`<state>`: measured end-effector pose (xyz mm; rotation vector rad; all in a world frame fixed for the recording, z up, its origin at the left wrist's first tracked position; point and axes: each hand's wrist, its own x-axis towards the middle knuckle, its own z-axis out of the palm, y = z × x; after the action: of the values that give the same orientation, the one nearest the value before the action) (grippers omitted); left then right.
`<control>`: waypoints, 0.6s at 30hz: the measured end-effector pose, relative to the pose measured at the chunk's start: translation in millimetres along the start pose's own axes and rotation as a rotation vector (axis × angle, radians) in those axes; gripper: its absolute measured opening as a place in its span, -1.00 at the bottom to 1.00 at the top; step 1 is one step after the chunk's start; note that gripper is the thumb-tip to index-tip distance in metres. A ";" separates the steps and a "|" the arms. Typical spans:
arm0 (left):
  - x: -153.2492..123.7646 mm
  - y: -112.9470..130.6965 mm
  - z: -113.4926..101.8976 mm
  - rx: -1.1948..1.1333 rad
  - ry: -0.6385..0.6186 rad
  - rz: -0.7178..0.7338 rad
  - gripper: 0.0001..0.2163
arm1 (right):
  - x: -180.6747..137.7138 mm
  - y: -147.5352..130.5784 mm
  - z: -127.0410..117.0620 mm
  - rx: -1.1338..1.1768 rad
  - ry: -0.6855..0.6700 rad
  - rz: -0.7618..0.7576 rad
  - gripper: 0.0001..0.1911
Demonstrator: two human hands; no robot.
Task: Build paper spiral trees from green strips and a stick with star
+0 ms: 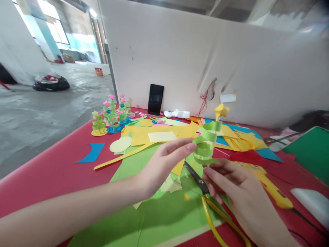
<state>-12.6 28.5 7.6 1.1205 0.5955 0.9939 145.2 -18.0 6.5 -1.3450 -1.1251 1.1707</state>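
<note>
Nearest: scissors (202, 186), handles toward the person, likely so they grab easily, lying on green sheets (138, 219) spread over a red table (66, 171). Right hand (233, 185) just above: thumb and fingers pinched closed on the lower end of a green paper spiral (210, 136), probably to steady the stem from below and leave the coils free. Spiral is up off the sheets, between both hands, roughly upright, yellow star (221, 111) on top. Left hand (167, 156): thumb and index nearly together at the coil's left edge; can't tell if they grip or only touch, maybe steadying the curl. Yellow glue gun (273, 190) lies right of the right hand, presumably for quick reach. Farther: yellow paper (140, 133), blue cutout (93, 152), scraps spread loosely. Far left corner: small green paper trees (111, 115) standing on round bases, maybe kept clear of clutter. Phone (155, 99) leans on a white partition (174, 55), likely for upright support.
</note>
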 end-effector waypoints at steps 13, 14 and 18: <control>-3.6 -1.1 7.4 -0.021 -0.118 -0.060 -0.80 | -2.3 0.2 3.7 0.115 -0.103 0.084 -0.75; -3.8 -1.4 7.4 -0.025 -0.115 -0.059 -0.82 | -2.1 0.4 3.8 0.116 -0.108 0.084 -0.76; -4.8 -3.3 7.0 -0.071 -0.091 -0.100 -0.82 | -2.9 1.6 3.2 0.108 -0.131 0.079 -0.76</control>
<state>-7.9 20.7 6.7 1.0573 0.5339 0.8669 141.8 -20.7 5.0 -1.2544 -1.0923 1.3747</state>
